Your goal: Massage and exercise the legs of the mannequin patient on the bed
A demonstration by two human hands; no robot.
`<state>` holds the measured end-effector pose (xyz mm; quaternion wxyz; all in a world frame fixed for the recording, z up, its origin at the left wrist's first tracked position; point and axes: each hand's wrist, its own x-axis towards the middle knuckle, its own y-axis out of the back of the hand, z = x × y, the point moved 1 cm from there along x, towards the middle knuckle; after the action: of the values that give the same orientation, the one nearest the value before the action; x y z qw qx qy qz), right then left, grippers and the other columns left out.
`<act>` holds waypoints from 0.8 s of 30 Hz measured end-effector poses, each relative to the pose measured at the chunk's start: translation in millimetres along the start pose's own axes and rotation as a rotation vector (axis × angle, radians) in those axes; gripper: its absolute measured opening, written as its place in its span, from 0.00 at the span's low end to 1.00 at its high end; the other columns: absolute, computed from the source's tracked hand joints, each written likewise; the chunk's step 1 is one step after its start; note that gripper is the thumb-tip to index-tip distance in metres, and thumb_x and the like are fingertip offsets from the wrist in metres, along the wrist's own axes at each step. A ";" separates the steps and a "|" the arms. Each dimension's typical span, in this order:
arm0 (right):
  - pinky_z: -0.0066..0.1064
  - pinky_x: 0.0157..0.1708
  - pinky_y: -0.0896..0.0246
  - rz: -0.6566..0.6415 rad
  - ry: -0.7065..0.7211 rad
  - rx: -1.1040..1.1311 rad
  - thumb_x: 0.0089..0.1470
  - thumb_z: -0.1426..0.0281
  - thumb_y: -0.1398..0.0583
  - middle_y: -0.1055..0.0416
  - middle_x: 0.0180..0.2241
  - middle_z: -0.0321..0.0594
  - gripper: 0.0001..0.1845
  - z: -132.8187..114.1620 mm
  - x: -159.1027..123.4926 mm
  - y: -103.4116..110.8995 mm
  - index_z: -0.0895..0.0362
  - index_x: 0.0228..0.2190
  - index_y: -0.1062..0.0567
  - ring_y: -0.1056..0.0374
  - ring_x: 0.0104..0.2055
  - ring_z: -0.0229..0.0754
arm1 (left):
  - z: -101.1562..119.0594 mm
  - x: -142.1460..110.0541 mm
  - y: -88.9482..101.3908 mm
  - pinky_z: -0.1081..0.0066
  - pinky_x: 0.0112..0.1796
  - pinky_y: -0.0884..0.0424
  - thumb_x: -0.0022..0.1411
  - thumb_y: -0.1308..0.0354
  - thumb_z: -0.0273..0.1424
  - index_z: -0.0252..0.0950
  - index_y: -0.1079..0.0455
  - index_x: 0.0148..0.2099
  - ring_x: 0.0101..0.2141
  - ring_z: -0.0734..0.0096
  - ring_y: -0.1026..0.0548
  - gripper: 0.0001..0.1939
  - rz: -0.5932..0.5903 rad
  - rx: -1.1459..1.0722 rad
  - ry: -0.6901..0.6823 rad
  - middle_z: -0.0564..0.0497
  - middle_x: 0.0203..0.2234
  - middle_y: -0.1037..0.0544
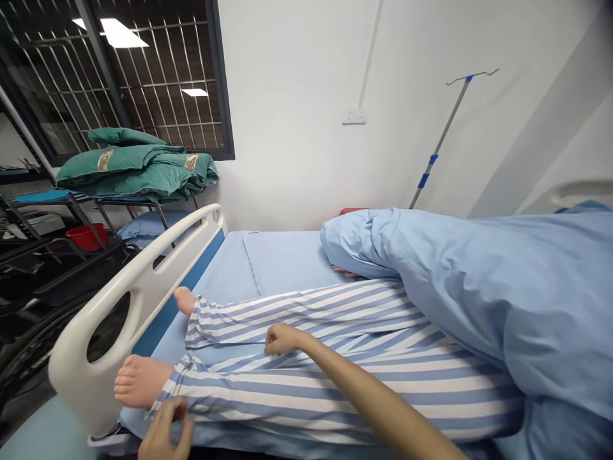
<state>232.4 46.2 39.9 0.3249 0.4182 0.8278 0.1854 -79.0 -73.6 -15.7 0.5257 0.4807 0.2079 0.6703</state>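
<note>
A manikin-like figure lies on the bed in blue-and-white striped trousers (306, 390), with its smooth bare near foot (143, 381) and far foot (184, 300) toward the footboard. My left hand (167, 433) is beside the near trouser cuff at the bed's front edge. Its fingers are bent, with the thumb apart from them and nothing visible between. Over the gap between the legs, my right hand (282, 338) has its fingers curled in, close to the trouser cloth. Its fingertips are hidden. A light blue quilt (460, 287) is bunched over the upper body.
The cream footboard (138, 300) rises at the left. Behind it, folded green bedding (143, 166) lies on a rack, with a red bucket (87, 236) lower down. An IV pole (443, 140) stands by the wall, past the bed's blue sheet (287, 255).
</note>
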 end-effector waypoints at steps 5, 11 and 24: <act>0.25 0.21 0.40 -0.195 -0.079 -0.002 0.35 0.68 0.40 0.31 0.19 0.34 0.07 30.4 2.4 17.7 0.59 0.21 0.28 0.35 0.20 0.35 | 111.7 91.8 -30.8 0.66 0.43 0.33 0.57 0.56 0.31 0.40 0.37 0.39 0.41 0.65 0.30 0.09 -0.249 -0.101 -0.208 0.48 0.36 0.28; 0.25 0.21 0.40 -0.257 -0.047 0.011 0.37 0.66 0.40 0.31 0.19 0.32 0.08 44.1 13.6 19.0 0.58 0.22 0.28 0.35 0.20 0.35 | 132.1 179.3 -98.1 0.60 0.52 0.41 0.47 0.47 0.30 0.36 0.50 0.58 0.54 0.59 0.42 0.35 -0.422 0.027 -0.327 0.42 0.53 0.39; 0.26 0.21 0.41 -0.137 0.037 -0.164 0.35 0.65 0.41 0.32 0.16 0.31 0.07 53.7 22.0 -0.7 0.54 0.21 0.27 0.33 0.21 0.39 | 81.1 205.9 -137.2 0.62 0.46 0.42 0.47 0.48 0.31 0.35 0.50 0.60 0.46 0.56 0.35 0.36 -0.506 0.527 -0.410 0.42 0.48 0.34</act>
<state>259.5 65.5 -7.5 0.3547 0.3291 0.8423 0.2377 63.3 143.8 1.0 0.5634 0.6559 0.3751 0.3342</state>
